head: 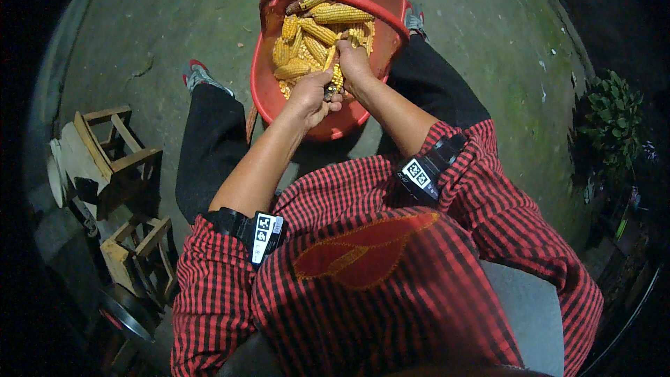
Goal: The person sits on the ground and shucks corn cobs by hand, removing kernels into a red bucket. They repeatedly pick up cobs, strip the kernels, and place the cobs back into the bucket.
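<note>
Both hands work over a red plastic basket (264,104) with an arched handle, which stands on the floor between the legs. My left hand (310,95) grips the near end of an ear of corn (337,76), its fingers curled under a dark tip. At the far end of that ear, my right hand (355,61) is closed around it, thumb on top. Some kernels look stripped from the held ear, though the fingers hide much of it. Several yellow ears of corn (343,13) lie beyond the hands, with loose kernels (285,89) beneath them.
Two small wooden stools (118,141) lie or stand at the left, close to a metal-rimmed round object (128,319). A leafy plant (612,112) is at the right edge of the concrete floor (502,63). The wearer's shoes (201,76) flank the basket.
</note>
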